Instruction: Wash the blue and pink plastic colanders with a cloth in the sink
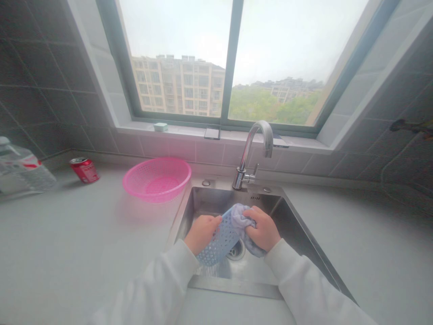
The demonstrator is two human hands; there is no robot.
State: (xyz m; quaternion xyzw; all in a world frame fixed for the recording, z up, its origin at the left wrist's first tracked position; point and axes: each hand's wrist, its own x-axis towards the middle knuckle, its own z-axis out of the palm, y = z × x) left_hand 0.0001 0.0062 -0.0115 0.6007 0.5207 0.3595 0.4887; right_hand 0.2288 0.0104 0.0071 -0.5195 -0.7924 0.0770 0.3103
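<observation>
Over the sink, my left hand (203,232) is closed on the rim of a light blue perforated plastic basket (219,241), which hangs tilted. My right hand (262,228) grips a bunched greyish-white cloth (241,217) and presses it around the basket's upper right edge. Part of the cloth dangles below my right hand. The basket's far side and the fingertips behind the rim are hidden.
The steel sink (297,234) lies beneath both hands, its drain (237,250) partly covered by the basket. Behind it rises a chrome faucet (241,162). To the left are a pink basket (157,196), a red can (85,170) and a clear plastic bottle (27,169).
</observation>
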